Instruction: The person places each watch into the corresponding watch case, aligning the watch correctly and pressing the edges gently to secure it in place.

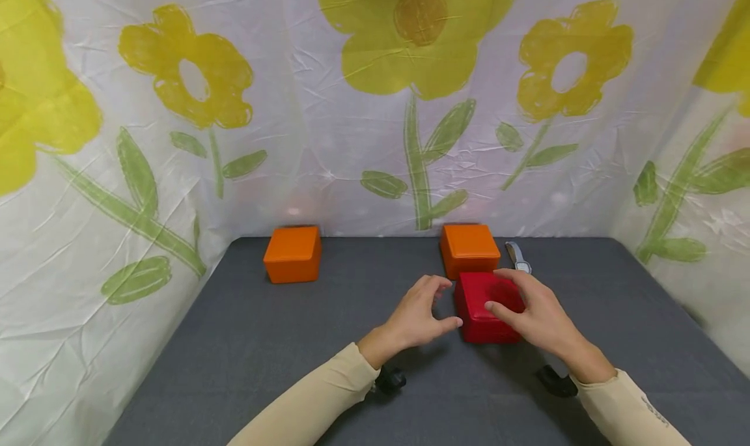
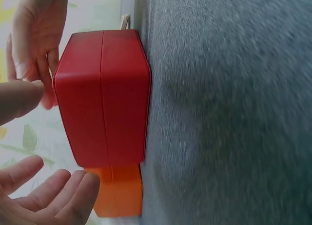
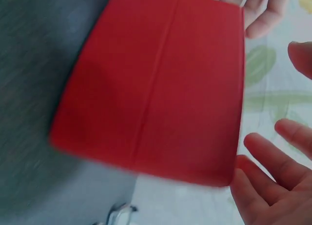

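Observation:
A closed red box (image 1: 482,325) with a seam round its sides sits on the dark grey table between my two hands. My left hand (image 1: 417,312) hovers off its left side, thumb and fingers apart and loosely bent, holding nothing. Over the box's right part reaches my right hand (image 1: 541,316), its thumb and fingers spread above the lid. In the right wrist view the fingers (image 3: 275,161) come right up to the box's edge without curling round it. The lid is partly hidden by this hand.
Right behind the red box stands an orange box (image 1: 470,247); a second orange box (image 1: 293,254) is farther left. A light-strapped wristwatch (image 1: 518,258) lies beyond my right hand. A white cloth with yellow flowers (image 1: 293,172) hangs along the grey table's (image 1: 246,342) back edge and sides.

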A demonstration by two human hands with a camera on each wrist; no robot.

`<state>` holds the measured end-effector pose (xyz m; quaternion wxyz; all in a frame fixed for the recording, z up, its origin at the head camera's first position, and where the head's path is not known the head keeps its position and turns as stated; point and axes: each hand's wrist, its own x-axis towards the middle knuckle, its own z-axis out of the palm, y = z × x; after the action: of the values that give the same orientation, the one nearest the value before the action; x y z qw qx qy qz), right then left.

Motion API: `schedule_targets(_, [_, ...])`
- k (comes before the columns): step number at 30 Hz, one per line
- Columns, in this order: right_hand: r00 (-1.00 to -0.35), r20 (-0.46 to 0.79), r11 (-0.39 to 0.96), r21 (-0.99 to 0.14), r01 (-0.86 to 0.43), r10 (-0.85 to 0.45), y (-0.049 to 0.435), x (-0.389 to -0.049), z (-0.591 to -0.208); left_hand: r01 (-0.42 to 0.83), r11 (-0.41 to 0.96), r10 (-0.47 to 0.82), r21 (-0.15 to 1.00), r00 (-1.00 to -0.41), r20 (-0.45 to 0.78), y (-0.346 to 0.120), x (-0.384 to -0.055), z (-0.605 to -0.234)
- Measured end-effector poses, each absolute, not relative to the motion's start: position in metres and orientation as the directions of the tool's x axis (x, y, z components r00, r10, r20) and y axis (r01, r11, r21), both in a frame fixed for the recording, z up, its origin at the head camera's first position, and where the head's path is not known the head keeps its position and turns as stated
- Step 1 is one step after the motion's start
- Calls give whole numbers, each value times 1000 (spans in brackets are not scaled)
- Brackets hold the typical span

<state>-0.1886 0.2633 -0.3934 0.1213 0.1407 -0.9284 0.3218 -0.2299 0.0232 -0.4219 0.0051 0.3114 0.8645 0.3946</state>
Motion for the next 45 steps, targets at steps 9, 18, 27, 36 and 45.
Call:
schedule_targets(9, [-930, 337, 781, -539, -316, -143, 289, -182, -409, 489, 499, 557, 715, -814, 168, 42, -224, -425])
schedule_targets(18, [-970, 223, 775, -595, -214, -97, 298, -178, -412, 436, 487, 531, 756, -836, 140, 51, -222, -430])
schedule_targets(27, [-993, 73, 767, -631, -117, -92, 299, -184, -417, 402, 512, 470, 759, -871, 143, 62, -221, -434])
schedule_targets(36, [-991, 69, 727, -674, -132, -116, 298, -183, -421, 338, 455, 425, 824, -895, 132, 68, -219, -435])
schedule_targets(45, [-989, 93, 707, -692, -145, -112, 297, -182, -424, 328, 439, 420, 836, -898, 131, 67, -219, -437])
